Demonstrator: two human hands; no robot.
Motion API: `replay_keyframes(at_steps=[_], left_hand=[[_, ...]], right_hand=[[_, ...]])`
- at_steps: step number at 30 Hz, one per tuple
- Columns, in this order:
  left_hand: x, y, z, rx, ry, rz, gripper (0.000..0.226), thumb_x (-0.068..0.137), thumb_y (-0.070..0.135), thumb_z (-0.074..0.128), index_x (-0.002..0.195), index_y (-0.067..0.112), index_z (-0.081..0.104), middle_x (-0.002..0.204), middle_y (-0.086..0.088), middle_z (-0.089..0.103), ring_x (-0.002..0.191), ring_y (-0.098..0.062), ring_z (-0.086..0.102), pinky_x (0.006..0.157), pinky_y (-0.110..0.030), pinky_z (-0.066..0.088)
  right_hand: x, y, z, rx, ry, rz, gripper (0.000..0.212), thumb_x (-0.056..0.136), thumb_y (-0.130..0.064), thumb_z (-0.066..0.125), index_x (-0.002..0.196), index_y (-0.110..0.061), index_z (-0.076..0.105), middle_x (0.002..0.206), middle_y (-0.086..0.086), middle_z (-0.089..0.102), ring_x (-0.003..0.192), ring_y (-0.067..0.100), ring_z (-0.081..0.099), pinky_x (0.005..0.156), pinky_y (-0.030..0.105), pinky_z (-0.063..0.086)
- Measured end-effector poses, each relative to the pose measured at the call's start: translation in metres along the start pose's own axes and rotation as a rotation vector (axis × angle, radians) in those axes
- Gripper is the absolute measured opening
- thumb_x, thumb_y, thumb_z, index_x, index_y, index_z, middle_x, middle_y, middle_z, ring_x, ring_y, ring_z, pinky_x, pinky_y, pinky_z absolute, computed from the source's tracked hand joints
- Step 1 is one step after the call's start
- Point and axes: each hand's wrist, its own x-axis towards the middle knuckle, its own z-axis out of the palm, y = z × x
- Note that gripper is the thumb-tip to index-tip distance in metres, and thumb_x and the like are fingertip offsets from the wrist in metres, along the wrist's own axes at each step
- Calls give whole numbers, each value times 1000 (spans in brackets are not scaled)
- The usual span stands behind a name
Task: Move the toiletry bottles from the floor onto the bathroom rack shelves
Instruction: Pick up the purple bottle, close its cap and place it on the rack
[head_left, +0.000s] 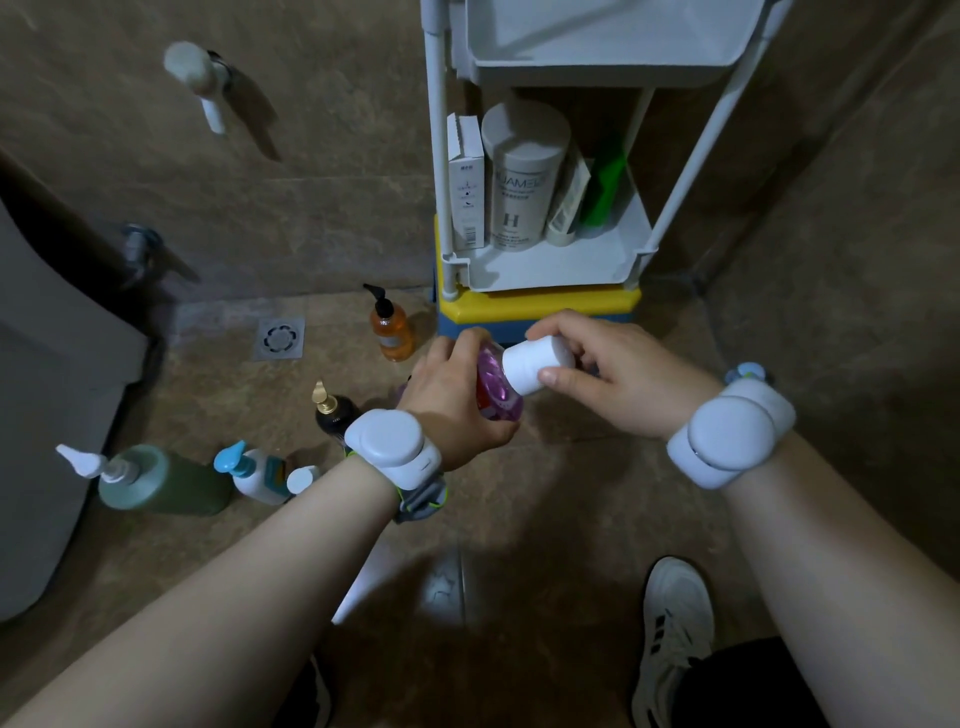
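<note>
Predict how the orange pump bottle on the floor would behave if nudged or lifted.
The orange pump bottle looks nearly full, so probably heavy for its size. Standing tall on a small base, it may tip if nudged high.

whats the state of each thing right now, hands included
pink bottle: off the floor, held in both hands, not yet shelved
left hand: grips the pink bottle's body
right hand: grips its white cap
orange pump bottle: standing on the floor
black bottle: on the floor
green bottle: on the floor
blue-pump bottle: on the floor
white canister: upright on the lower shelf
</note>
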Motion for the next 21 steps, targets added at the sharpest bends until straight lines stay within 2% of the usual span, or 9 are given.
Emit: replay_keyframes(at_steps=[3,7,9,11,14,16,19,21], left_hand=[[0,2,0,4,39,19,82,58,39,79,127,28,36,114,-3,44,107,-24,47,90,-44,47],[-1,3,1,72,194,48,76,58,44,76,121,26,39,110,-4,48,100,-27,49,84,-47,48],[-2,3,0,59,227,59,75,58,46,75,121,25,40,108,-3,48,99,-26,49,82,-46,48],[-2,4,-1,-1,202,61,75,60,43,76,122,25,40,108,-2,48,100,-24,49,83,-41,47],[-2,4,-1,-14,167,76,77,61,42,78,124,25,39,110,-1,47,102,-23,48,84,-38,47],[-2,3,0,10,201,80,76,60,43,77,123,24,39,109,-2,47,101,-24,49,83,-43,48],[-1,2,3,56,269,86,76,59,44,76,123,21,41,109,-6,49,100,-29,50,84,-47,47],[-1,2,5,87,307,94,76,59,42,76,123,20,41,110,-8,50,99,-31,51,85,-47,46]], right_hand=[[2,-3,6,-7,122,60,29,89,-38,54,114,-22,55,77,-17,47,80,13,50,69,30,39],[3,-9,17,64,288,132,39,84,-51,44,103,-19,58,78,-6,56,82,23,57,70,37,47],[3,-9,15,110,274,104,39,85,-50,47,107,-19,55,79,-8,55,77,18,55,68,36,44],[3,-7,13,108,186,52,42,85,-49,46,117,-22,47,86,-11,52,72,10,50,65,32,38],[2,-5,16,102,176,29,39,84,-47,46,115,-23,46,84,-11,50,65,2,46,59,28,33],[1,-8,20,150,221,62,38,83,-45,47,111,-21,49,85,-8,53,65,5,47,60,29,34],[2,-14,25,203,315,117,37,81,-45,48,106,-18,52,88,-3,60,77,18,55,65,34,43],[2,-18,29,227,362,145,36,81,-45,47,103,-17,53,89,-2,61,81,21,57,70,38,47]])
